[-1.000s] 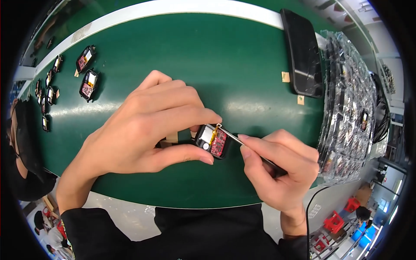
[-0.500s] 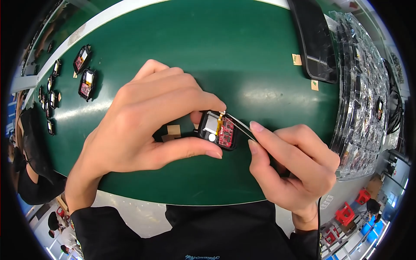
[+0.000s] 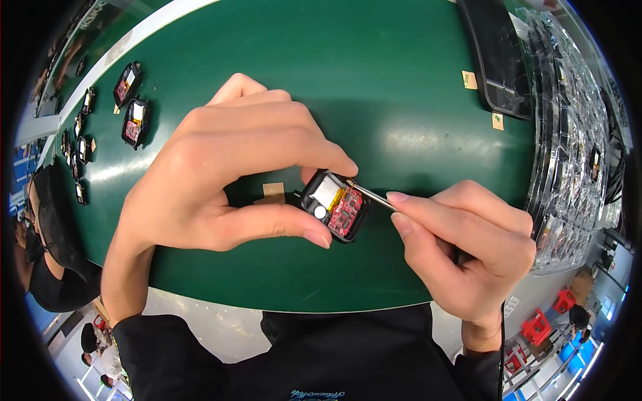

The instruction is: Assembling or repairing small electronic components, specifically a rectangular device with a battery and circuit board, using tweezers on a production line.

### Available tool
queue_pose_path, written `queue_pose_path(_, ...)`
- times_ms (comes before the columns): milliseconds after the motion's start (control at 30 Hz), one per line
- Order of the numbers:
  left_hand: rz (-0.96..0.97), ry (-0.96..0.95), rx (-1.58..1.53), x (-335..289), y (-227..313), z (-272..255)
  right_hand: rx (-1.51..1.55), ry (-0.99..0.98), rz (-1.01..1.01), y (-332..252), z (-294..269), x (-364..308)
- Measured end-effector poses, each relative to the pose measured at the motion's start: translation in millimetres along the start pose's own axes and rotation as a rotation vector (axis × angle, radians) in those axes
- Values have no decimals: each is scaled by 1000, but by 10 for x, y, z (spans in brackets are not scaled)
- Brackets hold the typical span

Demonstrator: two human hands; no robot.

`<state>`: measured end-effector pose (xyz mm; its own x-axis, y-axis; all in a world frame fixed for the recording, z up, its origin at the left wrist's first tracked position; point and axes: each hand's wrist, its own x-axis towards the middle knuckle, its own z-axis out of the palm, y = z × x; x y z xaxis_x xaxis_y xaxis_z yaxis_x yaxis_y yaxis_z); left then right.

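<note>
A small black device housing (image 3: 363, 217) is held tilted above the green table, its open side up. Inside it lie a silver battery cell (image 3: 327, 192) with yellow tape, a red circuit board (image 3: 345, 212) and a white round part (image 3: 320, 212). My left hand (image 3: 221, 167) grips the housing between thumb and fingers, the index fingertip at its upper edge. From the right, my right hand (image 3: 468, 247) pinches metal tweezers (image 3: 376, 196), their prongs pressed together. The tweezer tips touch down near the battery's upper right corner, beside my index fingertip; what they touch is too small to make out.
Several similar open devices (image 3: 136, 122) lie at the left. Stacked clear plastic trays (image 3: 568, 174) line the right edge, beside a glossy black flat panel (image 3: 498, 60). A tan paper piece (image 3: 273, 190) lies beneath my left hand. Another person's dark sleeve (image 3: 57, 220) shows far left.
The tweezer prongs, spread apart before, are now together. The housing has turned a little clockwise, its lower end slightly lower. My right hand has shifted slightly right.
</note>
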<state>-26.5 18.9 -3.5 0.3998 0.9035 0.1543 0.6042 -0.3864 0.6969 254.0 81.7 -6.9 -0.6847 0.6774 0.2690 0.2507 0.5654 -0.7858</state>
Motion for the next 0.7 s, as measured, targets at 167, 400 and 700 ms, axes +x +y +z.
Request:
queue_pose_path(167, 14, -9, 25, -4, -9, -4, 37, -17, 25, 1, 1, 13)
queue_pose_path(400, 19, -24, 83, 26, 27, -22, 70, -10, 38, 20, 16, 7)
queue_pose_path(700, 44, -62, 104, 53, 24, -46, 61, -12, 94, -30, 3, 2)
